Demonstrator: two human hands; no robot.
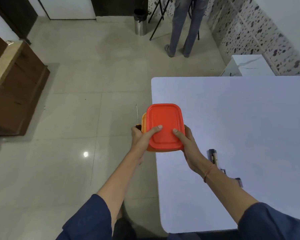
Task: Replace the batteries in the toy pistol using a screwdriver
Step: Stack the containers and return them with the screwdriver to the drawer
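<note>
Left hand (140, 138): screwdriver (137, 115), lidded orange box (164, 125) | right hand (189, 146): box

Table (241, 110): pale top with a smooth matte surface and rounded corners, seen from above. Lying directly on it, all toward its near left part:
- one battery (213, 155), blue end and cream body, pointing away from the viewer;
- small blue piece (222, 171), partly covered and unclear;
- second blue piece (239, 181), just beyond, also partly covered.

At table (241, 110) left edge: box (164, 125); screwdriver (137, 115) just left of it; batteries (212, 154) right (on table).
</note>
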